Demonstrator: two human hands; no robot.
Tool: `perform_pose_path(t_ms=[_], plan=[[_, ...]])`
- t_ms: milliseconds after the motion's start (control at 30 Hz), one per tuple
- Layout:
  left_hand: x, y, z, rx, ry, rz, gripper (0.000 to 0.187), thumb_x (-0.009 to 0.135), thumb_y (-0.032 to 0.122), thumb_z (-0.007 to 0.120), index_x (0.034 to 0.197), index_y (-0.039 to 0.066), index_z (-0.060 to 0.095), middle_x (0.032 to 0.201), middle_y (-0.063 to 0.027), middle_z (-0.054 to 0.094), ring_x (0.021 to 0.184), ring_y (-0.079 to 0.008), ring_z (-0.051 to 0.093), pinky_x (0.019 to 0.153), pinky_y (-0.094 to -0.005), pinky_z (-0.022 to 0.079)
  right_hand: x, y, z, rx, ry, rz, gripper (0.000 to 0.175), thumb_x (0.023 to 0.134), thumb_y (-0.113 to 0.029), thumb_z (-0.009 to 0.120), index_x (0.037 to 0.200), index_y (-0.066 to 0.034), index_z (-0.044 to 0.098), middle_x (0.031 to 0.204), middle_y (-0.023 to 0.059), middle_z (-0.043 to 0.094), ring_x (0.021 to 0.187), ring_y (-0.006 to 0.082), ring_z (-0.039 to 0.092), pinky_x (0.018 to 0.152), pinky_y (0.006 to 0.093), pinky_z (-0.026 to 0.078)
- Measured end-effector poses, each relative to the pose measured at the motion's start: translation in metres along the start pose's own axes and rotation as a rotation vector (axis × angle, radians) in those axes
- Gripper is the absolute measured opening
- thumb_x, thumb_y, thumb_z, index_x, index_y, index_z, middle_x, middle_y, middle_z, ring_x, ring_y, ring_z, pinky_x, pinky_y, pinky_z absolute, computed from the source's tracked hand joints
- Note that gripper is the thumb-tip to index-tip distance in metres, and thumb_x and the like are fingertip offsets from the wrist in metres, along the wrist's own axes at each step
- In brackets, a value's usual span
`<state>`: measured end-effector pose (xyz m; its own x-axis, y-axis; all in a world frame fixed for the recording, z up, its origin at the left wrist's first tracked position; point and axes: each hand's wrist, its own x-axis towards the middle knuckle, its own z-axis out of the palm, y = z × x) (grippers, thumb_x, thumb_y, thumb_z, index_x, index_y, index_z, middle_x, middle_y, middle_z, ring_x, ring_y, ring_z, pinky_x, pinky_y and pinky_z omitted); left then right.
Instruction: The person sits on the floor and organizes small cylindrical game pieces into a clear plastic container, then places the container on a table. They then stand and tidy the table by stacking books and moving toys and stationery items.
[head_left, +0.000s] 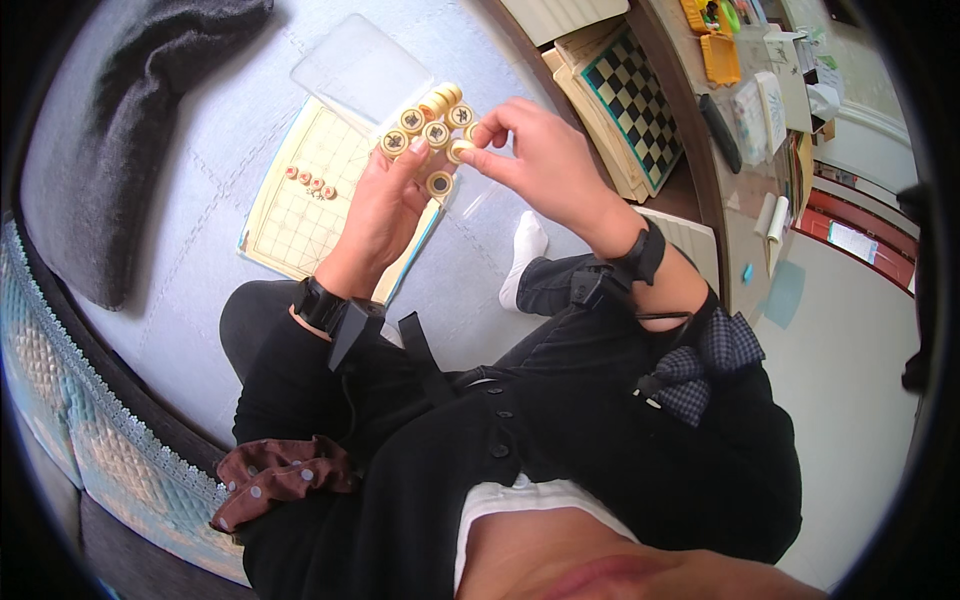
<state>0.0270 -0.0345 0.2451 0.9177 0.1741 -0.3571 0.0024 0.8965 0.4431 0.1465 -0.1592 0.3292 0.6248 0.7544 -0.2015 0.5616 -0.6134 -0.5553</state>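
My left hand (390, 199) holds a clear plastic box full of round xiangqi pieces (436, 133), tilted above the board; its thumb rests against the pieces. With thumb and fingertips my right hand (525, 150) grips one xiangqi piece (459, 151) at the near right side of the box. Another piece, with a dark round face (439, 184), is just below, beside my left fingers. A paper xiangqi board (300, 225) lies on the floor under my left hand. Several red-marked pieces (304, 178) stand in a slanting row on it.
A translucent plastic lid (360, 64) lies beyond the board on the foam floor mat (187, 217). A dark grey cushion (139, 150) is at the left. To the right, a checkered board (637, 105) leans in an open cabinet. My socked foot (529, 244) is near the box.
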Motion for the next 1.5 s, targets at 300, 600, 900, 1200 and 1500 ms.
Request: perform_pose_path(t_ms=[300,600,900,1200,1500], plan=[[-0.002,0.003,0.0,0.04,-0.04,-0.043,0.046,0.096,0.021,0.055,0.134,0.002,0.039,0.127,-0.0113,0.054,0.114,-0.0203,0.056,0.097,-0.034,0.045,-0.001,-0.002,0.006,-0.212,0.114,-0.214,0.02,0.079,-0.024,0.07,0.093,-0.0114,0.064,0.09,0.0033,0.058,0.07,0.0232,0.064,0.062,0.0343,0.051],[0.0,0.001,-0.002,0.0,-0.033,-0.008,0.041,0.097,0.019,0.054,0.132,0.002,0.042,0.125,-0.01,0.056,0.111,-0.0182,0.057,0.095,-0.0321,0.046,-0.006,-0.001,0.011,-0.214,0.104,-0.374,0.026,0.073,-0.016,0.072,0.098,-0.0148,0.063,0.088,0.0016,0.057,0.071,0.0208,0.063,0.061,0.033,0.05],[-0.002,0.0,0.001,-0.016,-0.03,-0.002,0.039,0.097,0.02,0.052,0.131,0.003,0.043,0.122,-0.0086,0.058,0.108,-0.0146,0.056,0.093,-0.0304,0.046,-0.008,-0.005,0.028,-0.308,0.135,-0.571,0.013,0.074,-0.014,0.067,0.087,-0.0159,0.063,0.079,-0.0028,0.057,0.069,0.0149,0.061,0.059,0.0284,0.046],[-0.003,0.008,0.001,-0.014,-0.013,0.041,0.04,0.097,0.021,0.052,0.132,0.002,0.042,0.123,-0.0098,0.057,0.11,-0.0168,0.057,0.096,-0.0323,0.048,-0.004,0.0,0.022,-0.253,0.259,-0.546,0.013,0.077,-0.015,0.068,0.088,-0.0148,0.063,0.08,-0.0018,0.06,0.068,0.0162,0.061,0.059,0.028,0.046],[-0.001,0.026,-0.008,0.034,0.027,0.056,0.046,0.096,0.02,0.052,0.134,-0.002,0.04,0.126,-0.0168,0.055,0.115,-0.0246,0.057,0.103,-0.0389,0.046,0.016,0.02,0.004,-0.146,0.177,-0.419,0.025,0.076,-0.015,0.075,0.097,-0.0105,0.062,0.093,0.0018,0.062,0.068,0.0164,0.057,0.065,0.0304,0.044]])
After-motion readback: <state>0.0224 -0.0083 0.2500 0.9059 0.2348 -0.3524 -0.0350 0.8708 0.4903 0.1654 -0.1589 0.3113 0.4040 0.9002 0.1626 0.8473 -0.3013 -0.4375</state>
